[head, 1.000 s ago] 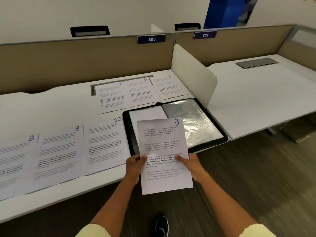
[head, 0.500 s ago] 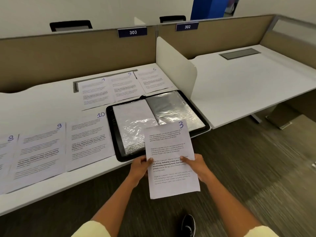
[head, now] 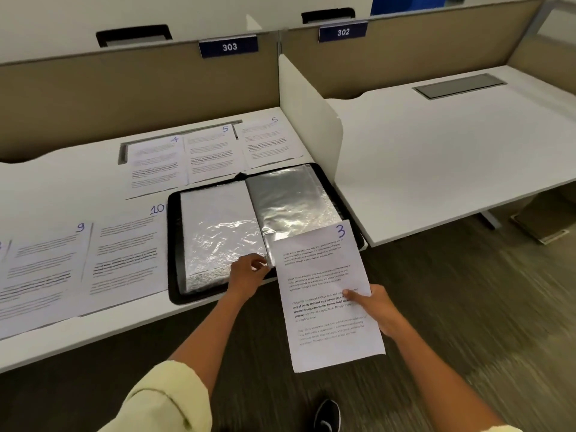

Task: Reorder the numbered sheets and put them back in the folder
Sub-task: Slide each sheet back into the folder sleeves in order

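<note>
The right hand [head: 378, 310] grips the white printed sheet numbered 3 [head: 327, 294] by its right edge, thumb on top, holding it tilted with its top corner over the lower right of the open black display folder [head: 174, 244], which lies at the front edge of the white counter [head: 71, 188]. The left hand [head: 246, 274] reaches to the bottom of the folder's spine and seems to pinch the lip of a clear plastic sleeve [head: 290, 201] between its fingertips, though glare on the plastic makes the exact hold hard to read. The step in hand looks to be feeding sheet 3 into that right-hand sleeve. To do it well, the left hand should lift only one layer of plastic so the mouth gapes, and the right hand should square the sheet with the sleeve's opening before sliding, leading with one corner and keeping the paper flat so it does not buckle against the clinging plastic. The white sheets numbered 4 [head: 156, 163], 5 [head: 212, 154] and 6 [head: 271, 141] wait behind the folder, 9 [head: 46, 260] and 10 [head: 127, 251] to its left.
</note>
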The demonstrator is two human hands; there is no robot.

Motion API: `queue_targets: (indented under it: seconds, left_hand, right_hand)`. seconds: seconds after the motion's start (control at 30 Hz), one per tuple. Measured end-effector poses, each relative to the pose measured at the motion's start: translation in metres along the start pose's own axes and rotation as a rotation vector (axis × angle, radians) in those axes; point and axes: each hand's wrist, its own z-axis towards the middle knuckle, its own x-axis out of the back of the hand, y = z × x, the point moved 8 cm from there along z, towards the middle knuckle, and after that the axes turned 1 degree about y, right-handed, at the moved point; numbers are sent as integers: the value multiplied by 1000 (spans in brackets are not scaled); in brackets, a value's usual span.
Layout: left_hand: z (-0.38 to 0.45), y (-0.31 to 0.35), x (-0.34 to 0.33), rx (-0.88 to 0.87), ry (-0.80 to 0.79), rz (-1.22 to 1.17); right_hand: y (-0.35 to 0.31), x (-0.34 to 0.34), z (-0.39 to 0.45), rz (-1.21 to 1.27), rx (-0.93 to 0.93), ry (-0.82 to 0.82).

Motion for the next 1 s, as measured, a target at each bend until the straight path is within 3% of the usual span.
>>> queue_targets:
  seconds: [0.33, 0.67, 1.0]
  left_hand:
    - [35, 28, -31, -102, -54, 198]
    - [43, 55, -51, -337, -164, 368]
    - [51, 54, -51, -287, -162, 356]
  right_hand:
    - [24, 54, -4, -15, -73, -51]
    - [46, 61, -25, 41, -91, 2]
    - [55, 51, -40, 69, -101, 59]
